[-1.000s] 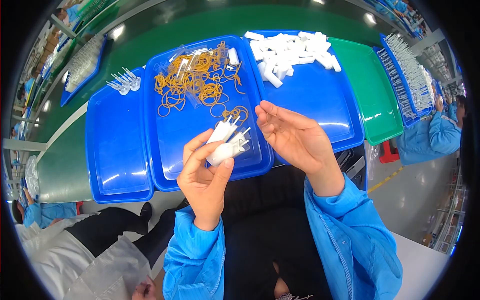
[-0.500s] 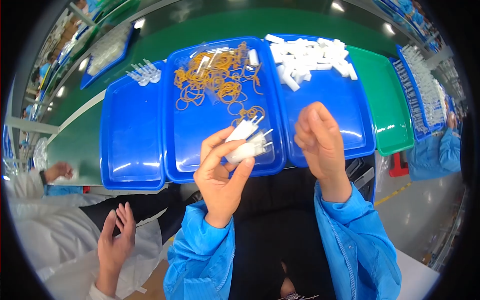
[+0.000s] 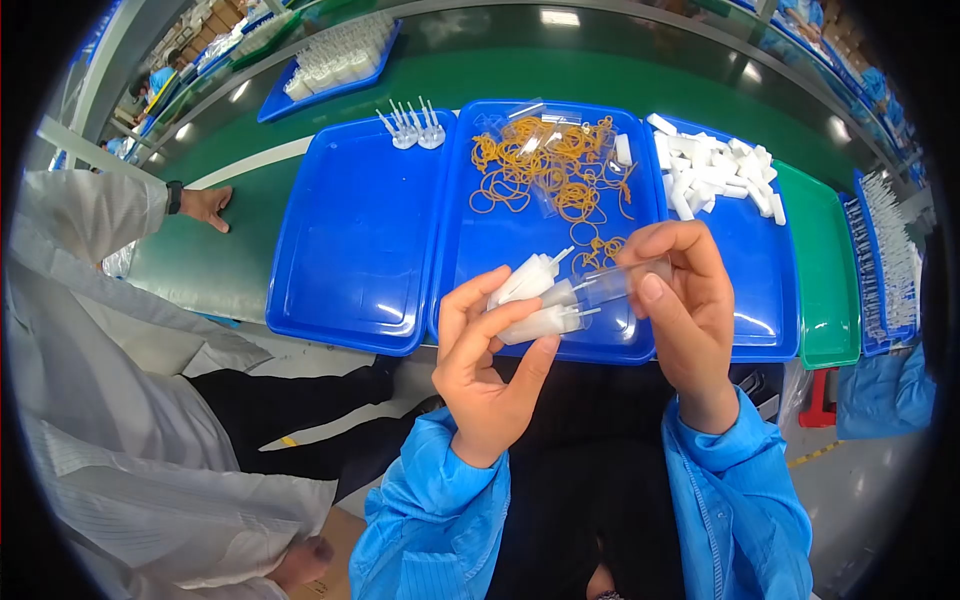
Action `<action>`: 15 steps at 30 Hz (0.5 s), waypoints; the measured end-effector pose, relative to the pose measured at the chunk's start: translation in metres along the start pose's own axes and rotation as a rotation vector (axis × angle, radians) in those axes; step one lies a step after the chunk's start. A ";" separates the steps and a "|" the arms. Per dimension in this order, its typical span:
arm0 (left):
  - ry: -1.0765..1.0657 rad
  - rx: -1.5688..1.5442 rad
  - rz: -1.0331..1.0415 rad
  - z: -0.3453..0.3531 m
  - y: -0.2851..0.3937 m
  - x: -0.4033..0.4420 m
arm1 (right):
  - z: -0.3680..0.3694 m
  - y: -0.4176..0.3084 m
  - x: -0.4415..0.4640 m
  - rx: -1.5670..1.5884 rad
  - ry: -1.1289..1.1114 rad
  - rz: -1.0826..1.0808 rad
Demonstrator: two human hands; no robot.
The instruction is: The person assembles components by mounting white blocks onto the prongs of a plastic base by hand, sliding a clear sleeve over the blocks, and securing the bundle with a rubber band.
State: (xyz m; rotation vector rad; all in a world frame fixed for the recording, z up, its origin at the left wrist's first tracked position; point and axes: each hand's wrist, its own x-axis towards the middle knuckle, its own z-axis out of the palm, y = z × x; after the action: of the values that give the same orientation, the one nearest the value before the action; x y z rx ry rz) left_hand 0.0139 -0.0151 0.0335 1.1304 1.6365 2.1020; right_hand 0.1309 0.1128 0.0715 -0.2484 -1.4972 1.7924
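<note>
My left hand [image 3: 490,370] is closed around several white cylindrical pieces [image 3: 527,285] with thin white stems pointing to the right. In my right hand [image 3: 695,310], a clear plastic tube [image 3: 608,287] is pinched between thumb and fingers. Its left end meets one of the white pieces; whether it is around the stem or only in front of it, I cannot tell. Both hands are above the front of the middle blue tray [image 3: 485,235]. Beyond them in that tray lie a tangle of orange rubber bands [image 3: 540,150] and some clear plastic pieces [image 3: 545,112].
White blocks [image 3: 715,168] are heaped in the right blue tray [image 3: 755,300], beside a green tray [image 3: 830,335]. Clear stemmed parts [image 3: 415,133] stand at the back of the left blue tray [image 3: 360,230]. At left, another person's hand [image 3: 207,205] rests on the green bench.
My right hand, earlier raised apart with curled fingers, has come to the pieces in my left hand, and the clear tube now shows in it. The view has shifted left; the neighbouring person has moved.
</note>
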 end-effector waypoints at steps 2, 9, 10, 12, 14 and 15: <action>-0.004 0.003 0.011 -0.006 -0.001 -0.001 | 0.007 0.003 0.001 -0.028 -0.025 0.010; 0.022 -0.059 0.005 -0.016 -0.001 0.002 | 0.015 0.009 0.001 -0.084 -0.109 0.023; 0.017 -0.060 0.010 -0.017 -0.001 0.002 | 0.016 0.010 0.001 -0.087 -0.109 0.023; 0.011 -0.064 0.013 -0.018 -0.002 0.002 | 0.016 0.012 0.001 -0.098 -0.130 0.031; 0.008 -0.054 0.016 -0.019 -0.002 0.003 | 0.018 0.012 0.002 -0.107 -0.127 0.031; 0.008 -0.054 0.016 -0.019 -0.003 0.003 | 0.018 0.011 0.003 -0.113 -0.125 0.030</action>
State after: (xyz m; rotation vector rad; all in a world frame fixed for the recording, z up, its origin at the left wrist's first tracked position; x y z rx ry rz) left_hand -0.0020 -0.0264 0.0309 1.1230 1.5692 2.1494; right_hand 0.1133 0.1006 0.0674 -0.2195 -1.6938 1.7764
